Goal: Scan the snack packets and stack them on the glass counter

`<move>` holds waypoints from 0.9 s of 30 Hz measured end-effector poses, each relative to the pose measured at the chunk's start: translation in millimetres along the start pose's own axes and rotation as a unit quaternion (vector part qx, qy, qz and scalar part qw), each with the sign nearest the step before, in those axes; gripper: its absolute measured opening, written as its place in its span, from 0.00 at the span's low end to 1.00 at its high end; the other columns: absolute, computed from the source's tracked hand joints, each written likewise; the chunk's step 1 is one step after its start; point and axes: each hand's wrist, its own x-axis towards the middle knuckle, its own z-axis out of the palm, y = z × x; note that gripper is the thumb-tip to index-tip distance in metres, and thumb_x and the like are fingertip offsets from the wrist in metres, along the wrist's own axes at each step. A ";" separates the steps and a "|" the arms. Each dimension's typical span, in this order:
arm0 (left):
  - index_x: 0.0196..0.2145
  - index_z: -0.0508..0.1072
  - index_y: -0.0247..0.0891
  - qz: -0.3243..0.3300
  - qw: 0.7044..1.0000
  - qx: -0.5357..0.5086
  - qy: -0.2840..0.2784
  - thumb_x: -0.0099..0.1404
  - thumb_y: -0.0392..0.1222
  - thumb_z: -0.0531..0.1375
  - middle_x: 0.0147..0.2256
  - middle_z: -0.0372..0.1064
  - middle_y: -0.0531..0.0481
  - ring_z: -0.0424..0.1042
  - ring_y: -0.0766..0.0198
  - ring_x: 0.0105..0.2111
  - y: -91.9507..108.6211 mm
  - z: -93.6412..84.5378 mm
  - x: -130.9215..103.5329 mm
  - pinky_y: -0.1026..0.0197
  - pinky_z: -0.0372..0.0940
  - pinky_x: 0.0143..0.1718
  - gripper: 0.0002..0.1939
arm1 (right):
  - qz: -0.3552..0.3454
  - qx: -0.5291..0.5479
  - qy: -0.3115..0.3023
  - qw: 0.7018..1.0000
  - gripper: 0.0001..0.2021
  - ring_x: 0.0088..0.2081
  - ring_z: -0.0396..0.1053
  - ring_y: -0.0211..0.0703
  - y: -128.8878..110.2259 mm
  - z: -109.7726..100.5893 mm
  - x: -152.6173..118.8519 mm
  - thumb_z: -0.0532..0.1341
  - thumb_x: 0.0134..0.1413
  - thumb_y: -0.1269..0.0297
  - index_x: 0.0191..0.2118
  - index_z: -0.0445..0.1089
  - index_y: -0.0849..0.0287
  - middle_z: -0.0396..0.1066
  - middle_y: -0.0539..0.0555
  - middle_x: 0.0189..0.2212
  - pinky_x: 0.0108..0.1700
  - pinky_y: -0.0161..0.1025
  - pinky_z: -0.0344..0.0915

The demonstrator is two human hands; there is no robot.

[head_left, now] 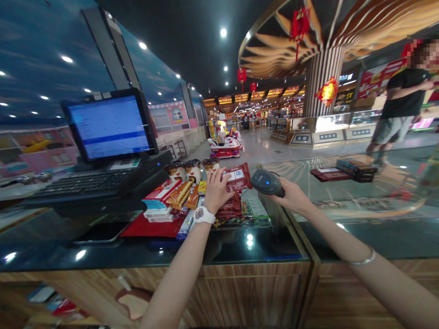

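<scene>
My left hand (217, 191), with a white watch on the wrist, grips a dark red snack packet (238, 177) whose white barcode label faces up. Just to its right, my right hand (293, 196) is wrapped round a black barcode scanner (265, 182) with a small blue light on top. The scanner's head points at the packet, close to its right end. Below my left hand lie more dark red packets (230, 208). Left of it are stacked orange-brown snack packets (180, 194), red-and-blue boxes (160, 192) and lidded cups (192, 171).
A lit monitor (109, 125) and a black keyboard (85, 180) stand on the left. A dark phone (102, 232) lies on the glass counter (233, 251). More packets (331, 173) rest on the right-hand glass top. Beyond it stands a person (401, 98).
</scene>
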 end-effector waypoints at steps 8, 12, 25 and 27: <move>0.48 0.71 0.39 0.002 1.000 -0.004 -0.005 0.54 0.46 0.68 0.59 0.64 0.36 0.61 0.43 0.61 0.9 -0.2 0.0 0.34 0.49 0.65 0.24 | -0.005 -0.012 -0.015 1.000 0.20 0.54 0.69 0.58 -0.4 1.5 -0.3 0.60 0.53 0.59 0.52 0.69 0.57 0.73 0.59 0.49 0.56 0.53 0.66; 0.48 0.71 0.40 -0.001 1.000 -0.006 -0.003 0.55 0.45 0.68 0.59 0.64 0.37 0.61 0.43 0.61 1.1 -0.9 0.0 0.34 0.49 0.65 0.23 | -0.011 -0.012 -0.016 1.000 0.20 0.54 0.70 0.58 0.9 1.8 0.0 0.60 0.53 0.59 0.52 0.69 0.56 0.74 0.59 0.48 0.57 0.53 0.66; 0.49 0.71 0.40 -0.004 1.000 -0.004 -0.005 0.54 0.45 0.68 0.60 0.63 0.38 0.60 0.44 0.62 -0.3 1.5 0.6 0.36 0.48 0.66 0.25 | -0.016 0.003 -0.028 0.999 0.21 0.54 0.69 0.57 -3.3 -1.6 -0.1 0.59 0.54 0.58 0.54 0.65 0.57 0.72 0.60 0.49 0.56 0.51 0.66; 0.49 0.71 0.40 -0.006 1.000 -0.005 -0.005 0.54 0.45 0.68 0.60 0.63 0.38 0.60 0.45 0.62 -0.4 1.5 0.5 0.36 0.48 0.67 0.25 | -0.006 -0.004 -0.039 0.999 0.24 0.53 0.69 0.57 -3.4 -2.0 -0.5 0.59 0.54 0.57 0.56 0.63 0.57 0.71 0.60 0.50 0.54 0.51 0.67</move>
